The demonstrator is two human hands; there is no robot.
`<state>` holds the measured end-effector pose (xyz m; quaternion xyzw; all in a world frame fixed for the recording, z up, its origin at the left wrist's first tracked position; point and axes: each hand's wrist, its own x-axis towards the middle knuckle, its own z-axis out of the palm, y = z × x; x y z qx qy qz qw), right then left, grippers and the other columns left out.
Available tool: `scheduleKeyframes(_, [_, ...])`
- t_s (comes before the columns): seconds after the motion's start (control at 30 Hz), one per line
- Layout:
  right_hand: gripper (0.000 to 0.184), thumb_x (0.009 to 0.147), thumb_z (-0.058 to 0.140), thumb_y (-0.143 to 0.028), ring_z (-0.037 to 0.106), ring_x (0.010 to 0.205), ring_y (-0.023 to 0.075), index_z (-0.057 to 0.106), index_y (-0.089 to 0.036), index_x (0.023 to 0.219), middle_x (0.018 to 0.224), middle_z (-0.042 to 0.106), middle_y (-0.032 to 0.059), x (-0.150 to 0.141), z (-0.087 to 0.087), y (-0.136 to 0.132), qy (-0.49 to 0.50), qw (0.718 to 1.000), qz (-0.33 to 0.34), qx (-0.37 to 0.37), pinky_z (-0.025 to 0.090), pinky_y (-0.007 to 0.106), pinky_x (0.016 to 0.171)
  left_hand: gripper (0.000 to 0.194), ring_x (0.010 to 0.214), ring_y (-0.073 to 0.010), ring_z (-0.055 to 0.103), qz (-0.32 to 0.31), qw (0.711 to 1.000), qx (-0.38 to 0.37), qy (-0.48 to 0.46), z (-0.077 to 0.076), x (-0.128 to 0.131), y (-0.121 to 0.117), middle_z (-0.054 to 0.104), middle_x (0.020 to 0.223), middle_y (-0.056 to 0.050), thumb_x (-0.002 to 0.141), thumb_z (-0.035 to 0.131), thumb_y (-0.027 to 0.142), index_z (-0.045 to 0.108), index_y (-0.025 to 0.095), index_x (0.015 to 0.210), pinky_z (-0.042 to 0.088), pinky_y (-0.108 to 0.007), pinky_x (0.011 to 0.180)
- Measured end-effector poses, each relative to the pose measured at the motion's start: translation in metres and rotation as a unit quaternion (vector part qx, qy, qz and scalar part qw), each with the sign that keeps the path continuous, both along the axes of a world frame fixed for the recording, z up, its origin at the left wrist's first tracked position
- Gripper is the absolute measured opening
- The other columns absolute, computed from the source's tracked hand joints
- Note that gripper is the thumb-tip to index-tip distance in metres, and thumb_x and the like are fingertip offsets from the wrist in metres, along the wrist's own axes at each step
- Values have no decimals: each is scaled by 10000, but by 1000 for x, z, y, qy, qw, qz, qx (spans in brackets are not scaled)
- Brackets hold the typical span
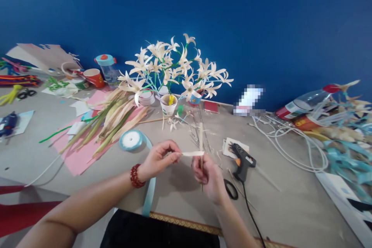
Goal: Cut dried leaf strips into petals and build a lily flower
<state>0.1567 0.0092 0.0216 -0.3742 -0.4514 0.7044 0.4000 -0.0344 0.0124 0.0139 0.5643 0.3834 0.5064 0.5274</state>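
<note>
My left hand (159,159) pinches one end of a narrow cream strip (192,154), which looks like a piece of dried husk. The strip runs across to my right hand (207,174), whose fingers close round a thin upright stick (201,135) with a pale top. Where strip and stick meet, the strip lies against the stick; my fingers partly hide that spot. Left of my hands stands a roll of light blue ribbon (130,140), its loose tail passing under my left wrist. To the right lies a black hot glue gun (243,161) on a white pad.
Cream flowers (174,62) stand in cups at the back. Dried husks (113,120) lie on pink paper (75,159) at left. Scissors (231,190) and thin wires rest near my right hand. White cable (270,139), a plastic bottle (308,102) and blue ribbon scraps (348,162) occupy the right.
</note>
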Motion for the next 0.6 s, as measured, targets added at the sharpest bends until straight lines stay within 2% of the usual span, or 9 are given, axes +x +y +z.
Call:
scheduleKeyframes(0.13, [424, 887, 526, -557, 307, 472, 91, 507, -198, 664, 569, 375, -49, -7, -7, -4, -148, 983, 19, 105, 221, 220, 423, 218, 651, -125, 586, 10, 997, 42, 69, 5, 3, -2, 646, 727, -47, 879, 618, 339, 635, 130, 818, 469, -225, 607])
scheduleKeyframes(0.2, [470, 930, 457, -553, 353, 491, 105, 490, -197, 624, 563, 396, -34, -11, -8, -6, -184, 973, 21, 139, 253, 231, 444, 220, 661, -131, 602, 4, 994, 59, 93, 8, 5, -3, 670, 743, -57, 883, 609, 334, 642, 132, 803, 475, -225, 620])
scheduleKeyframes(0.27, [510, 944, 418, -570, 353, 489, 107, 464, -200, 595, 547, 387, -34, -14, -7, -7, -185, 973, 28, 138, 255, 235, 449, 222, 670, -134, 612, 0, 990, 77, 117, 9, 5, -4, 683, 746, -56, 889, 597, 331, 642, 138, 787, 478, -226, 640])
scheduleKeyframes(0.33, [534, 929, 419, -607, 308, 461, 96, 434, -205, 578, 524, 349, -48, -14, -4, -8, -150, 983, 50, 95, 220, 230, 426, 231, 671, -135, 613, -3, 986, 99, 135, 9, 4, -3, 682, 735, -52, 891, 591, 337, 641, 144, 775, 477, -228, 650])
scheduleKeyframes(0.43, [545, 884, 469, -650, 198, 417, 70, 380, -214, 568, 486, 278, -85, -11, 4, -7, -42, 992, 120, -20, 133, 213, 385, 252, 666, -139, 609, -27, 982, 122, 138, 8, 0, -1, 674, 718, -54, 892, 588, 353, 640, 144, 762, 476, -237, 656])
scheduleKeyframes(0.53, [548, 870, 499, -646, 122, 398, 54, 341, -217, 568, 458, 229, -113, -6, 13, -4, 64, 972, 188, -123, 71, 189, 368, 239, 660, -136, 598, -40, 984, 116, 131, 8, -4, 3, 667, 715, -57, 893, 592, 341, 646, 138, 780, 471, -237, 646])
scheduleKeyframes(0.6, [552, 867, 517, -634, 102, 384, 47, 328, -216, 559, 446, 217, -121, -4, 16, -2, 114, 956, 217, -161, 58, 174, 357, 231, 650, -133, 587, -45, 986, 108, 120, 9, -6, 4, 658, 713, -56, 889, 599, 335, 646, 134, 785, 465, -238, 635])
